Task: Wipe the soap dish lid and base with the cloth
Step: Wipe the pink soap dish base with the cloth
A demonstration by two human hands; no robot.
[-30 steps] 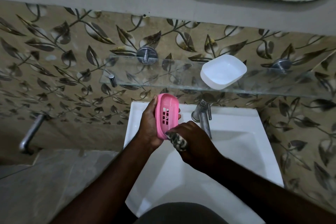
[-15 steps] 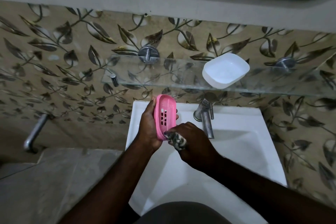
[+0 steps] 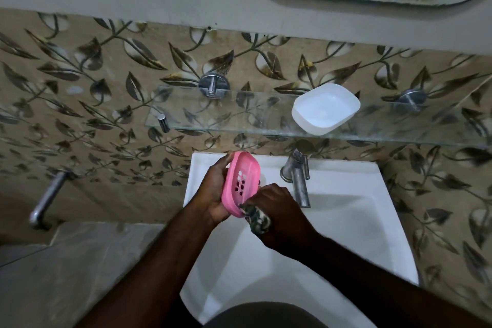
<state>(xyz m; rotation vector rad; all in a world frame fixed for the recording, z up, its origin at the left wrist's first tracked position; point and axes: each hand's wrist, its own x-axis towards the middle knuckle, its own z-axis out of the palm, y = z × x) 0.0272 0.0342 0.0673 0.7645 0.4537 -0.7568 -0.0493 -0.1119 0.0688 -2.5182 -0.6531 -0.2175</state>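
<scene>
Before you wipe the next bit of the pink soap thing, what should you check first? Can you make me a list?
1. Left hand has a good hold on the pink soap dish part: ok, fingers curl round its edge.
2. Right hand has the cloth: ok, it is bunched in the fingers.
3. Cloth touches the pink part: ok, at its lower end.
4. Pink part is over the sink in case it slips: ok.
5. Tap is off: ok, no water is seen running.
6. White soap dish part on the glass shelf is wiped: cannot tell.
</scene>
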